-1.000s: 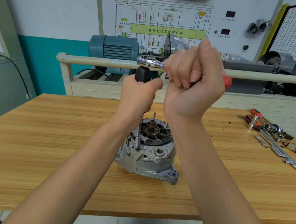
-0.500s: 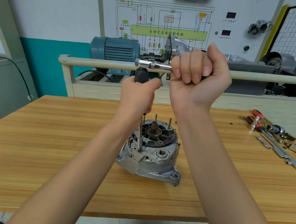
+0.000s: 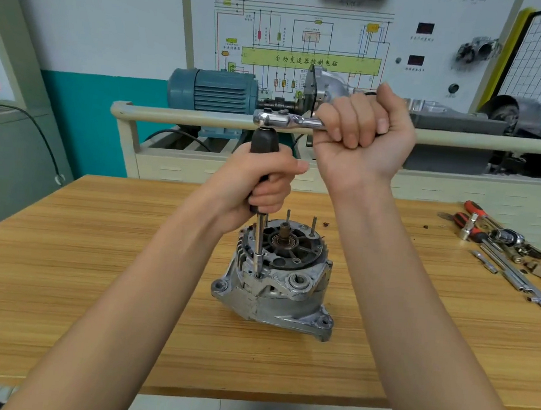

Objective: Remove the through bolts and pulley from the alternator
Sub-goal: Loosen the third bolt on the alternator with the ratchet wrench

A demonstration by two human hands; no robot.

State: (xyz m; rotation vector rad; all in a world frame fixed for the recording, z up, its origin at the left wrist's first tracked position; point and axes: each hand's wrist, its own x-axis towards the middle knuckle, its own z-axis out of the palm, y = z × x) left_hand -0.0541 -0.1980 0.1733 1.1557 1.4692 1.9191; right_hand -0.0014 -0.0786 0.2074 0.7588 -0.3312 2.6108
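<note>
Alternator (image 3: 274,284) stands below left hand (image 3: 258,183) gripping driver (image 3: 264,158).

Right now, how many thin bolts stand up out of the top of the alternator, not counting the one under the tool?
2: one bolt behind the centre shaft, another to its right, both at the alternator's far rim. The left hand may hide more.

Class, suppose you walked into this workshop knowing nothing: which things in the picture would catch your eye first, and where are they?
First, the two hands raised mid-frame: the right hand grips a chrome ratchet held level, while the left hand holds the black-handled driver standing upright beneath it. Its shaft drops into the grey alternator at the centre of the wooden table. Loose tools lie at the table's right edge.
</note>
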